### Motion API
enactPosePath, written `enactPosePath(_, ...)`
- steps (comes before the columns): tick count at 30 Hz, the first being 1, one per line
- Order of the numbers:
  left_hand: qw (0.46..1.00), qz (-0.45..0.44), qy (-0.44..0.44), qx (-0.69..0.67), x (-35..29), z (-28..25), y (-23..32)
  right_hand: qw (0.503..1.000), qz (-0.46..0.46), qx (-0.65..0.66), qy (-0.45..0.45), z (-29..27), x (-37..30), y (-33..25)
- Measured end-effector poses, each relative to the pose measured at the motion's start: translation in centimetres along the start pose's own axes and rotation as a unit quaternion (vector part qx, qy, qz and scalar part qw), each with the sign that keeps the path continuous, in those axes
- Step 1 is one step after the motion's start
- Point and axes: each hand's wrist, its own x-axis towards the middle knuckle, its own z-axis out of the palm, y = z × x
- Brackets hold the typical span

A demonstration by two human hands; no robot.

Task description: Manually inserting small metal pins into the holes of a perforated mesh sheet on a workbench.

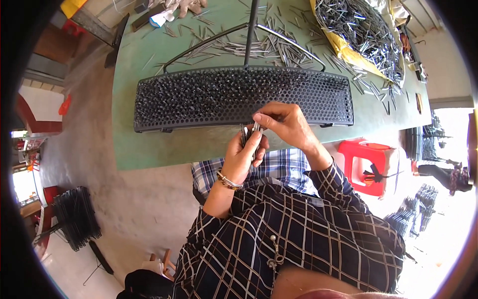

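A long black perforated rack [326,102] lies across the table in front of me. Thin dark pieces stand packed in its holes at the left and along the top, while bare holes show at the lower middle and right. My left hand [241,157] is closed around a small bundle of thin metal strips [245,134] at the rack's near edge. Thumb and fingertips of my right hand [288,125] pinch at the top end of the bundle, just above the left thumb. Exactly how many strips the right fingers grip is hidden.
Loose strips [284,50] lie scattered over the green table [149,149] behind the rack. A yellow-edged sack [343,50] heaped with strips is at the far right. Gloves [186,6] lie far left. A red stool [366,167] stands right; dark racks [77,217] stand on the floor at left.
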Motion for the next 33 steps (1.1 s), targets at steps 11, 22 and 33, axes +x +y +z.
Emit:
enactPosePath(11,0.994,-0.058,0.023,-0.087,0.5,-0.9,-1.9,0.988,-0.002,0.103,0.113,-1.5,0.1,-0.3)
enactPosePath(22,0.999,-0.012,0.050,-0.017,0.2,0.1,-2.2,0.998,0.011,0.026,0.064,0.4,-1.4,1.7)
enactPosePath(33,0.992,-0.050,0.057,-0.097,1.3,-0.3,-2.7,0.935,-0.224,-0.159,0.227,-0.9,2.0,0.2)
